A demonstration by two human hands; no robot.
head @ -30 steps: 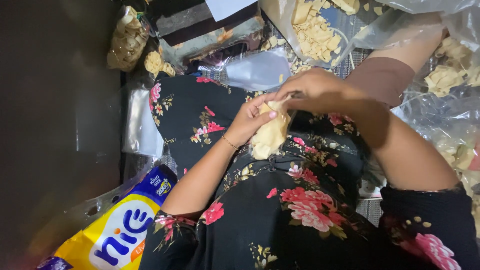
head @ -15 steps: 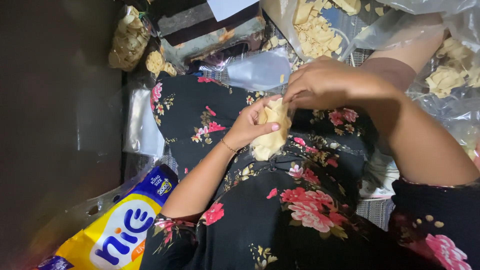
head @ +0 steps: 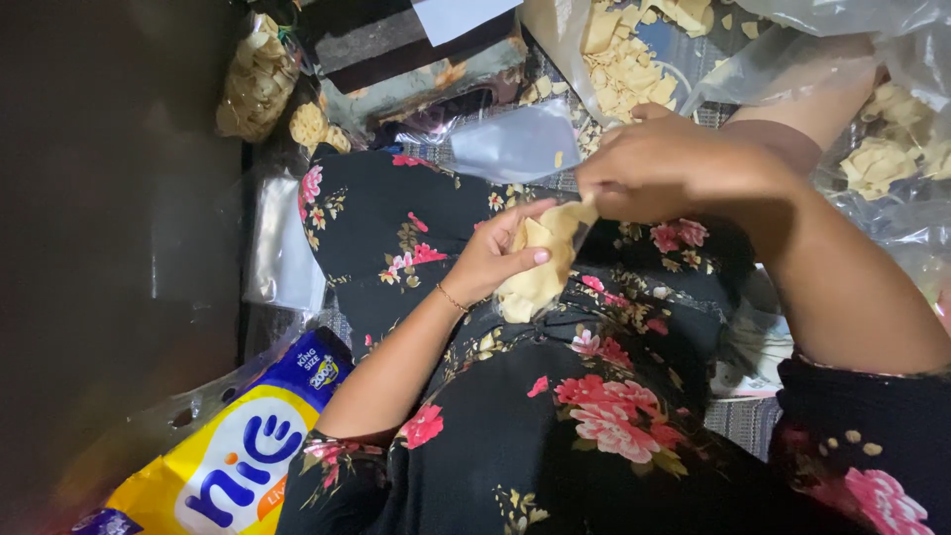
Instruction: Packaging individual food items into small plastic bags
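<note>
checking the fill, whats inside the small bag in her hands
Pale yellow chips fill the small bag, showing through the clear plastic. The left hand covers one side and the right hand pinches the top, so the opening is hidden.

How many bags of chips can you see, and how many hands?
Small clear plastic bags packed full of pale yellow chips: 2, one in the hands, one tied at top left
Big open clear plastic bags of loose chips: 2, top middle and right edge
Hands: 2, left hand, right hand
Total: 6
</note>
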